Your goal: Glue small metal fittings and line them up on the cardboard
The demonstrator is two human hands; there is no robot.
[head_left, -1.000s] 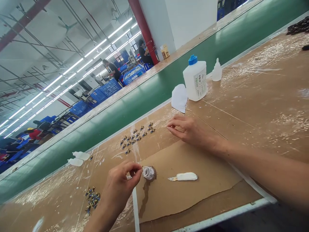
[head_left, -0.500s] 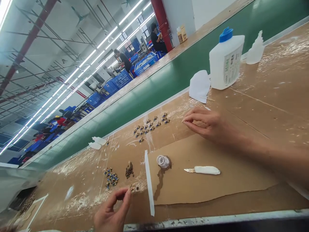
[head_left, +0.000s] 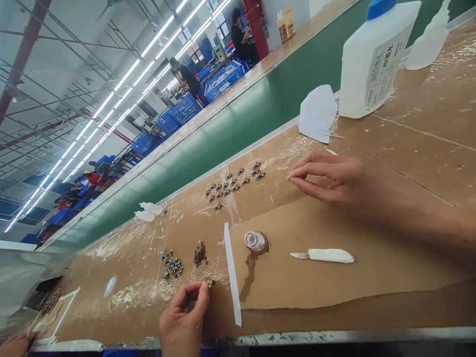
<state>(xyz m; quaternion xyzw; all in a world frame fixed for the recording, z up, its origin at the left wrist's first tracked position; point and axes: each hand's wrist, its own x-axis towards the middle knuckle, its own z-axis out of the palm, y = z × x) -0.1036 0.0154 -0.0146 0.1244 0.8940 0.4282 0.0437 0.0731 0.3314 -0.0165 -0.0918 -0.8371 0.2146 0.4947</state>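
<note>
My left hand [head_left: 184, 315] is near the table's front edge, its thumb and forefinger pinched together. Whatever the tips hold is too small to make out; a tiny dark piece [head_left: 211, 283] shows just beside them. Farther back lie a pile of small blue-and-brass parts [head_left: 173, 267] and a pile of dark brown beads [head_left: 200, 254]. On the right, my right hand [head_left: 330, 178] hovers over the table with fingers pinched, and I cannot see anything between them. Below it, a white-handled knife [head_left: 330, 256] rests on a cardboard sheet [head_left: 297, 282], near a small glass jar [head_left: 256, 242].
Blue-and-brass parts [head_left: 234, 182] lie in spaced rows toward the green belt [head_left: 238, 119]. A large white bottle [head_left: 375, 64], a white paper piece [head_left: 318, 114] and a squeeze bottle [head_left: 429, 42] are at back right. Another person's hand [head_left: 17, 344] shows at lower left.
The camera view has shifted. My left hand sits slightly farther right and up in the picture, still pinched. My right hand keeps its pinch. Another person's hand shows more clearly at lower left.
</note>
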